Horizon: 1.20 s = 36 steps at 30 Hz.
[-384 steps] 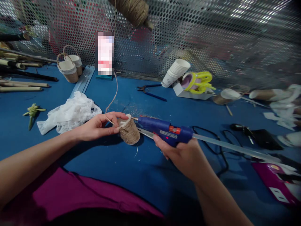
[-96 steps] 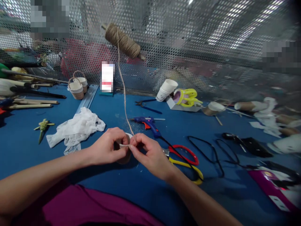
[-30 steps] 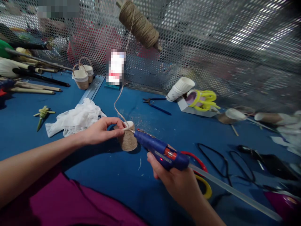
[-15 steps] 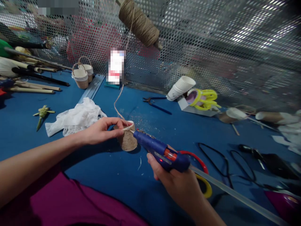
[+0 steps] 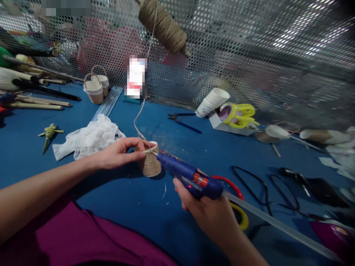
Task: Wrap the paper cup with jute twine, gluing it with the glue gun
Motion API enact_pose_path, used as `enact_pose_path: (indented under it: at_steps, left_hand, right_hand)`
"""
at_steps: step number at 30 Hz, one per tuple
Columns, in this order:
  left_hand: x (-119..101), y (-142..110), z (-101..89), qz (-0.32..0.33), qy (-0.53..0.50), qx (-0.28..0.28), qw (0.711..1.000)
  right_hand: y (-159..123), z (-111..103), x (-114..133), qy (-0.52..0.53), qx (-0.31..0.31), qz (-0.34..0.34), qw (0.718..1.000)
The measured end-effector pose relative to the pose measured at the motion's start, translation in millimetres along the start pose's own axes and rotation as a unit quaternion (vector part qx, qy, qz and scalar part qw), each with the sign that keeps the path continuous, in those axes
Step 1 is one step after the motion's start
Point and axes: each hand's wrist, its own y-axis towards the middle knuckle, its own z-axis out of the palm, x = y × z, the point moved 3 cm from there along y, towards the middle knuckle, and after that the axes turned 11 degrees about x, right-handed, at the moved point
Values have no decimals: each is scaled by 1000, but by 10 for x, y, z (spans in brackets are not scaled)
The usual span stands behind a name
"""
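A small paper cup wrapped in brown twine (image 5: 151, 165) stands on the blue table. My left hand (image 5: 130, 152) is closed on its rim, thumb and fingers pinching the cup's far left edge. From there the loose twine (image 5: 135, 123) runs up to a large spool (image 5: 163, 26). My right hand (image 5: 199, 207) grips a blue hot glue gun (image 5: 180, 168), its metal nozzle touching or almost touching the cup's rim. A long clear glue stick (image 5: 277, 225) sticks out of the gun's back, and a small red light glows on its side.
White lace (image 5: 91, 136) lies left of the cup, near two small baskets (image 5: 94, 90). Pliers (image 5: 184, 123), stacked paper cups (image 5: 213, 101) and a yellow-handled tool (image 5: 238, 115) lie farther back. Red-and-yellow scissor handles (image 5: 240, 216) and a black cord (image 5: 260, 184) are at right.
Almost nothing differs. The whole view has shifted slightly; both hands, the cup and the glue gun keep the same places relative to one another.
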Motion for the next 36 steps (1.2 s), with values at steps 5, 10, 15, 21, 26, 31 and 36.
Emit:
enact_pose_path:
  at_steps: [5, 10, 15, 21, 26, 31, 36]
  left_hand:
    - [5, 2, 1, -2, -11, 4, 1000]
    - [13, -9, -7, -1, -10, 10, 1000]
    - [37, -12, -18, -4, -16, 11, 1000]
    - [42, -17, -20, 2, 0, 14, 1000]
    - [21, -19, -12, 9, 9, 18, 1000]
    - [17, -12, -9, 5, 1, 14, 1000]
    - [33, -13, -10, 6, -2, 15, 1000]
  right_hand:
    - [-22, 4, -17, -9, -8, 2, 1000]
    - [-28, 14, -14, -9, -18, 17, 1000]
    - [24, -25, -1, 3, -12, 12, 1000]
    - [33, -21, -26, 51, -15, 28, 998]
    - [-29, 27, -54, 27, 4, 29, 999]
    - [-27, 14, -28, 14, 9, 13, 1000]
    - [-23, 16, -9, 9, 8, 10, 1000]
